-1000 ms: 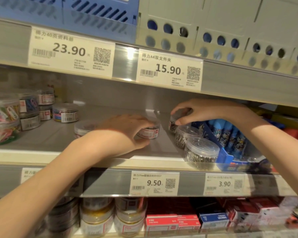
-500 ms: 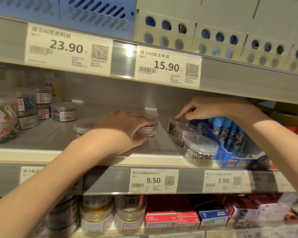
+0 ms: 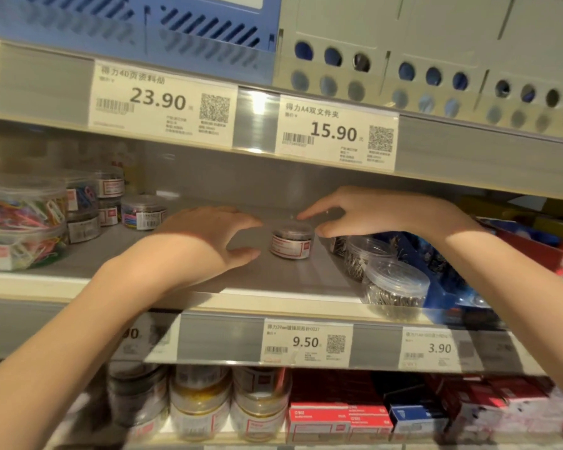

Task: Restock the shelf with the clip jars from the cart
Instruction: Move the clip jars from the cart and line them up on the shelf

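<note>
A small clear clip jar (image 3: 291, 241) with a red and white label stands alone mid-shelf on the grey shelf (image 3: 283, 277). My left hand (image 3: 205, 241) hovers just left of it with fingers spread, a small gap between fingertips and jar. Reaching in from the right, my right hand (image 3: 361, 212) has its index finger stretched over the jar's lid and its thumb beside the lid's right edge; neither finger curls round the jar. To the right, a row of clear jars of silver clips (image 3: 393, 287) runs from the front edge to the back. No cart is in view.
Jars of coloured clips (image 3: 20, 222) and smaller jars (image 3: 143, 212) stand on the shelf's left. A blue display box (image 3: 452, 280) sits right of the silver-clip row. The upper shelf edge (image 3: 468, 151) hangs low over my hands. Below are stacked jars (image 3: 202, 401) and red boxes (image 3: 335, 417).
My left hand has let go of the small labelled jar and drawn back to the left. My right hand has left the silver-clip row and moved left to that jar.
</note>
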Demonstrator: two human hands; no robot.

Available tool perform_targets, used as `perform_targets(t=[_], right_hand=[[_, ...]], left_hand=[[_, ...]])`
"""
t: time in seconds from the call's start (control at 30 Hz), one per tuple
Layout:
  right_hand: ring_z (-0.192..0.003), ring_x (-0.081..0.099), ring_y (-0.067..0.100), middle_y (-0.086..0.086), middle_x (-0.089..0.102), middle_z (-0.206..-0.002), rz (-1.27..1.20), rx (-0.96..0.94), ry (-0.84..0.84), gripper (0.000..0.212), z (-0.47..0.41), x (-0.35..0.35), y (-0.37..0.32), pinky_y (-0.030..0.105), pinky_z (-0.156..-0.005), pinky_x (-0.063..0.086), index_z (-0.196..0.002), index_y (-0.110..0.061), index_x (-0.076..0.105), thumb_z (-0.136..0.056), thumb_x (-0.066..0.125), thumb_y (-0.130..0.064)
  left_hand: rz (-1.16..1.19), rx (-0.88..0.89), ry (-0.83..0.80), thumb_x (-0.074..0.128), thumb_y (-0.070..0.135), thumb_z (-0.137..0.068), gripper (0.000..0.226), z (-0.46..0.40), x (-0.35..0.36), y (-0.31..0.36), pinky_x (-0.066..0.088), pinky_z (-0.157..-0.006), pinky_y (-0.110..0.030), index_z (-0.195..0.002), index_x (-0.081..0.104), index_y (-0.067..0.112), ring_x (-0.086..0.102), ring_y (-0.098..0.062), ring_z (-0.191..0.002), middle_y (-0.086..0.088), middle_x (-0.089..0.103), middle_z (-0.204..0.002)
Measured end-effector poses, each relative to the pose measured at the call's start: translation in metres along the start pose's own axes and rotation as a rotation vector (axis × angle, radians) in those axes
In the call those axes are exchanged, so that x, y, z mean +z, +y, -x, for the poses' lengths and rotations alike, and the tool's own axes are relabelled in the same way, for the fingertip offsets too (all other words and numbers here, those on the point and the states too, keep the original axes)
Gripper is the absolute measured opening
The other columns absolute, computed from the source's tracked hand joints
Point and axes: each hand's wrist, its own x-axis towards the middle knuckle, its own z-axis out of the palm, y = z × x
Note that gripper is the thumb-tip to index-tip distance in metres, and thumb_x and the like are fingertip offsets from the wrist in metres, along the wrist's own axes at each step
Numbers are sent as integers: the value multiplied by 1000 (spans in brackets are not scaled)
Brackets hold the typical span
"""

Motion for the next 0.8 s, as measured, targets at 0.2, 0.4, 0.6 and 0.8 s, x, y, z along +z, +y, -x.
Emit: perform_targets(t=[0.2,0.4,0.6,0.8], right_hand=[[-55,50,-9,-23,64,-89,4,-42,-31,41,-7,1,-13,8,-55,33,-125,-38,55,-94,48,-12],[-113,45,7,-4,39,-143,85,-122,-44,55,-26,10,-31,17,-83,33,-134,-40,47,-94,36,-2],[-111,33,-6,-10,39,-135,61,-221,-49,55,-37,10,-49,-7,-77,26,-137,-34,45,-93,38,-1],[-125,38,6,-11,41,-136,47,-263,-46,46,-49,13,-63,16,-88,27,-135,-37,46,-95,47,-16]], left_hand=[[96,-111,-12,53,53,-87,52,18,-4,-24,37,-102,-28,-136,38,43,47,-9,-121,15,48,-135],[196,-177,14,62,54,-80,61,35,-11,-45,35,-101,-25,-136,39,44,43,-8,-125,16,40,-143],[155,-239,90,62,41,-86,55,49,-14,-57,28,-101,-19,-137,43,35,39,-9,-131,12,38,-147],[164,-225,150,57,39,-90,47,68,-14,-63,29,-99,-16,-135,47,32,41,-6,-128,12,45,-142]])
